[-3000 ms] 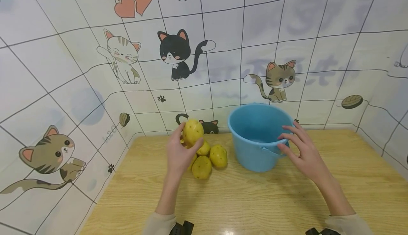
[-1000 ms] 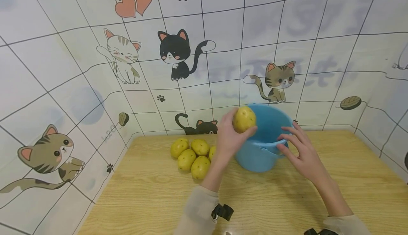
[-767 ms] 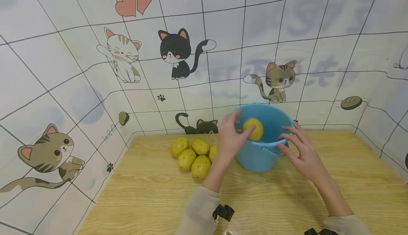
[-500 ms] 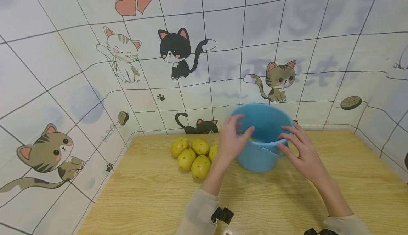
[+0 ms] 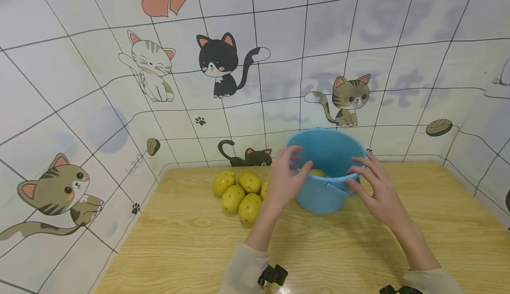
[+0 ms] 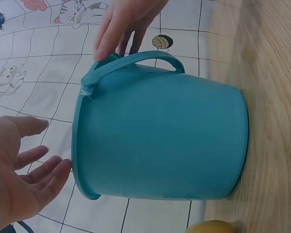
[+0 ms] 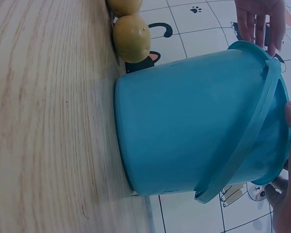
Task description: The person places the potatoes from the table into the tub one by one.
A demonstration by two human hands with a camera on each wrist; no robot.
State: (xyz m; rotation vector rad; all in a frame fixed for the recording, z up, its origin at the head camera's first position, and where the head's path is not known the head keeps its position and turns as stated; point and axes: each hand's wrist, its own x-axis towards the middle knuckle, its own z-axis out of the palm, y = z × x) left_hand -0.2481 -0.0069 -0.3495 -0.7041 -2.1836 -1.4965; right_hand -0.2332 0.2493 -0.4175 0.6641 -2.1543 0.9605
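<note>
A light-blue bucket (image 5: 320, 196) with a handle stands upright on the table. Inside it, just past the near rim, shows the top of a yellow potato (image 5: 317, 172). My left hand (image 5: 283, 181) is at the bucket's left rim, thumb and fingers spread and nothing between them; the left wrist view has its fingertips right by the rim. On the opposite side, my right hand (image 5: 378, 192) holds the rim, its thumb at the front and fingers curving over the edge. Several yellow potatoes (image 5: 249, 207) lie grouped left of the bucket, one partly hidden behind my left hand.
The wooden table (image 5: 191, 249) reaches back to a white tiled wall (image 5: 279, 81) printed with cartoon cats. Another wall (image 5: 52, 121) rises along the table's left side. In the right wrist view, the bucket's handle (image 7: 240, 150) hangs slanting across its side.
My left hand carried a potato rightward from the pile to the bucket and let it drop inside. Since then it has drawn back slightly left. The right hand has stayed at the rim.
</note>
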